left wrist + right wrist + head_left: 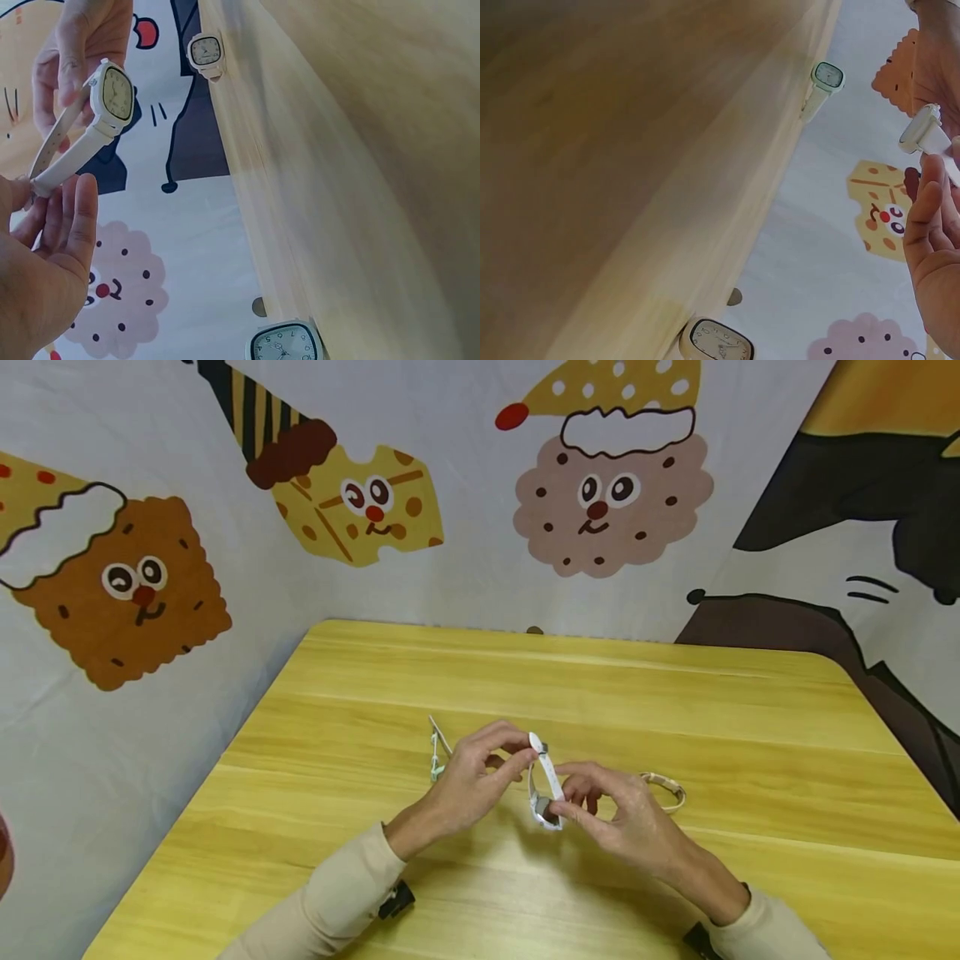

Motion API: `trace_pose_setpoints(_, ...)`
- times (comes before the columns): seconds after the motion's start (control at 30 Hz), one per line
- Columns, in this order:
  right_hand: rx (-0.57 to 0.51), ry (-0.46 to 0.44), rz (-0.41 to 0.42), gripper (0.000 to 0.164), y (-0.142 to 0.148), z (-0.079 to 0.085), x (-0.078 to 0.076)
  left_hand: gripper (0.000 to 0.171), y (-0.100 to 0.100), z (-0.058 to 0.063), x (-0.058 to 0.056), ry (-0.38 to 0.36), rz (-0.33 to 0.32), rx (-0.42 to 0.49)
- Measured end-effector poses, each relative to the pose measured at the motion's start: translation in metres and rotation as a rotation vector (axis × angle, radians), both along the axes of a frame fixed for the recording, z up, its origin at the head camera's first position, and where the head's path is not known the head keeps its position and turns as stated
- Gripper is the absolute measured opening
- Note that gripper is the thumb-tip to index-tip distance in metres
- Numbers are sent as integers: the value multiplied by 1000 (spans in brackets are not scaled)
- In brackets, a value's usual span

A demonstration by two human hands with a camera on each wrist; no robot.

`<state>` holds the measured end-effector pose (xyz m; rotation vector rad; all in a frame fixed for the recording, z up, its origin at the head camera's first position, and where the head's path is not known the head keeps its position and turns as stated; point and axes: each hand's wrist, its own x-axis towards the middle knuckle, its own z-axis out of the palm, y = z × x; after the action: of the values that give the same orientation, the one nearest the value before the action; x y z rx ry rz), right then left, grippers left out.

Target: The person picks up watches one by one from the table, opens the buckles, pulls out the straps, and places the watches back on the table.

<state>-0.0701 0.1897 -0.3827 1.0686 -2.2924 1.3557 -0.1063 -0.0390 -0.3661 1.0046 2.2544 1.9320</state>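
A white wristwatch (552,777) with a squarish case is held up above the table between both hands, its strap forming a closed loop. My left hand (476,772) pinches the strap at the buckle end. My right hand (630,814) grips the watch near its case, thumb against it. The left wrist view shows the watch's dial (117,94) facing outward, and the fingers of the left hand (49,262) at the strap. In the right wrist view, the watch case (921,129) appears edge-on above the right hand (939,247).
A beige watch (663,792) lies on the wooden table (375,668) just right of the right hand. Left of the left hand, a pale green watch (437,760) stands partly hidden. A cloth (480,585) printed with cartoon biscuits hangs behind the table.
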Motion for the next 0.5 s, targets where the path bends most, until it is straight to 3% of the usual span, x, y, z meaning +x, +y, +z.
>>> trace_pose_setpoints(0.5, -1, 3, 4, 54, 3, -7, -3, 14, 3, -2, -3, -19, 9, 43)
